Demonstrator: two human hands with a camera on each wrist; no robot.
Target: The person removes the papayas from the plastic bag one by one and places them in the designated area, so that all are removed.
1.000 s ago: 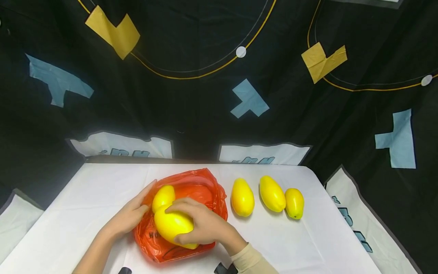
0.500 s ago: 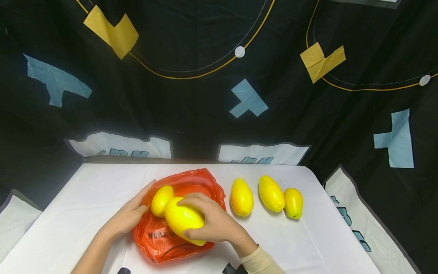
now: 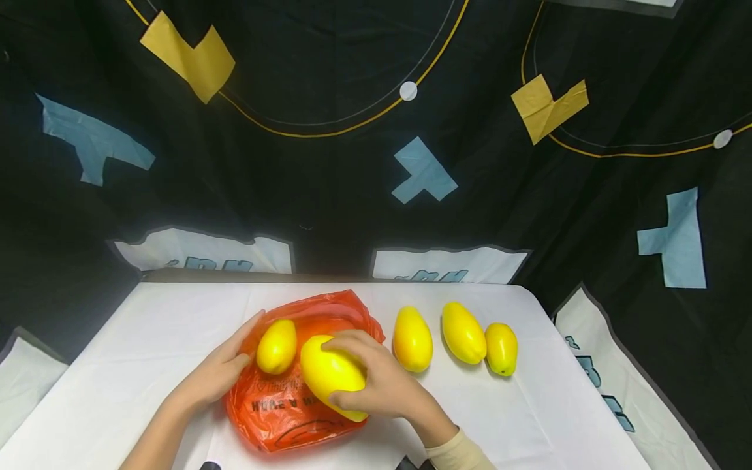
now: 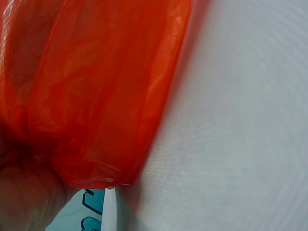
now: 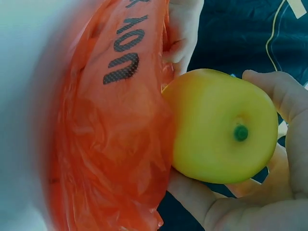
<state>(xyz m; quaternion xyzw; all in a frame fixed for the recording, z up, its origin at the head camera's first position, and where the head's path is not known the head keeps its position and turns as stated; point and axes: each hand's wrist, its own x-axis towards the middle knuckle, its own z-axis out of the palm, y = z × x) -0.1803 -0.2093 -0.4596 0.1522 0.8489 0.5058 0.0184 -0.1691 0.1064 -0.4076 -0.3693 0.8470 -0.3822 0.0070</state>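
Note:
My right hand (image 3: 378,378) grips a large yellow mango (image 3: 330,375) with fingers over its top and thumb at its near side. This mango is over the right part of a red plastic bag (image 3: 273,418); in the right wrist view, the mango's end with a green stem nub (image 5: 240,133) faces the camera, beside the bag's printed side. My left hand (image 3: 220,372) holds the bag's left edge, thumb inward, its other fingers partly hidden by the plastic. A smaller yellow mango (image 3: 277,347) lies at the bag's left, close to that thumb.
To the right of the bag, three more yellow mangoes lie on the white table (image 3: 470,424): one alone (image 3: 412,339), and a larger one (image 3: 463,333) touching a small one (image 3: 502,349). A black cloth (image 3: 329,196) with tape pieces hangs behind the table.
My right hand has moved right with the large mango, opening a gap from the smaller mango and uncovering more of the bag's print. The left hand stays on the bag's edge.

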